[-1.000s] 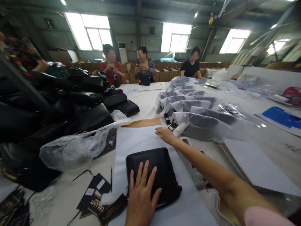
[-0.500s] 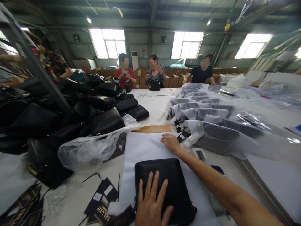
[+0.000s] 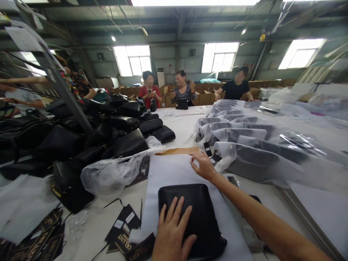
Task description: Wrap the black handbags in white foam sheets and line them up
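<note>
My left hand (image 3: 174,232) lies flat, fingers spread, on a black handbag (image 3: 199,214). The bag rests on a long white sheet (image 3: 165,174), which could be a flat frosted bag. At the far right edge of that sheet, my right hand (image 3: 203,166) has its thumb and forefinger pinched together, apparently on the sheet's edge. The other fingers of this hand are raised. Black hang tags with gold lettering (image 3: 123,226) lie to the left of the handbag. Beyond my right hand are more small black tags (image 3: 208,149).
A heap of black handbags (image 3: 130,143) fills the left side, with a crumpled clear plastic bag (image 3: 108,177) before it. Wrapped bags (image 3: 252,156) stand in rows at right, near stacked white boards (image 3: 320,203). Several people work around the table; a metal post (image 3: 65,90) slants at left.
The view has shifted, showing more of the left side. My left hand stays flat on the handbag. My right hand stays at the sheet's far edge, its fingers lifting into a clearer pinch.
</note>
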`<state>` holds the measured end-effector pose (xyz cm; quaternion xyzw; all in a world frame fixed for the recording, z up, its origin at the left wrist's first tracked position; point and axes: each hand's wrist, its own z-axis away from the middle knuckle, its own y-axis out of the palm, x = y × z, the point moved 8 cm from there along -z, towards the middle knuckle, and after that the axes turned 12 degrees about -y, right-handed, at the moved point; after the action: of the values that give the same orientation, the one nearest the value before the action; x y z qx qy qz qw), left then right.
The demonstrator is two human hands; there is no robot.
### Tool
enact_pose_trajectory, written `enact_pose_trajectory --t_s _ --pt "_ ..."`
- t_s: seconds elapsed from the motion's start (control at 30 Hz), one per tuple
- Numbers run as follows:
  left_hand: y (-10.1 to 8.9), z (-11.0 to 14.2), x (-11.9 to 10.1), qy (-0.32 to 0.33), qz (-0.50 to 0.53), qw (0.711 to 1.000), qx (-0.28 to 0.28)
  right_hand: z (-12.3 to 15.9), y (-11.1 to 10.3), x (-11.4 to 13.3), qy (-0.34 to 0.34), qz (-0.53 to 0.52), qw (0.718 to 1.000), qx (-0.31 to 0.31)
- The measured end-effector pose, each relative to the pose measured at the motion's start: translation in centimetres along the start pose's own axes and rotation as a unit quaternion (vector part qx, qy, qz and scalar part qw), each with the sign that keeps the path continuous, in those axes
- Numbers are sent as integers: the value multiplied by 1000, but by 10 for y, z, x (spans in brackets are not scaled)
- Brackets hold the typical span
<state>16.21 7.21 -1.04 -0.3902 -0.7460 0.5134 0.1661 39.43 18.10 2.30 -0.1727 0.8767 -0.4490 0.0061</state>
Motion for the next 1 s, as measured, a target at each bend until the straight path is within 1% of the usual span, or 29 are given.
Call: enact_pose_trajectory --t_s 0.07,0.1,0.17,0.2,0.27,0.33,0.37,0.43,0.53,0.63,0.7,0.83,1.0 --pt "-10 -17 14 -24 31 999 16 8 -20 20 -39 -5 999 -15" --pt "-17 -29 22 -42 40 998 11 13 -29 30 -61 -5 998 -23" --pt "-36 -57 38 -67 26 997 -36 27 -47 50 -103 2 994 -37" --pt "-46 -71 43 -64 6 996 -66 35 -54 59 -122 8 992 -41" --pt "-59 -95 47 -51 -37 994 -93 51 -66 74 -156 16 986 -51" --pt "-63 -109 43 -15 -53 995 -81 66 -77 83 -172 18 983 -59" --pt "-64 -111 39 7 -51 996 -67 73 -82 85 -168 18 984 -61" --pt "-64 -103 27 47 -35 997 -45 83 -91 87 -138 24 989 -55" --pt "-65 -73 11 69 -15 996 -46 90 -100 94 -97 42 994 -23" --pt "-61 -41 -3 81 -10 996 -46 94 -99 109 -100 45 994 7" --pt "-55 -26 -8 87 -12 995 -42 98 -93 119 -116 48 992 12" --pt "-42 -13 -5 87 -9 995 -43 116 -75 130 -146 56 988 -5" --pt "-35 -9 1 98 25 994 -33 139 -60 130 -155 59 986 -5"
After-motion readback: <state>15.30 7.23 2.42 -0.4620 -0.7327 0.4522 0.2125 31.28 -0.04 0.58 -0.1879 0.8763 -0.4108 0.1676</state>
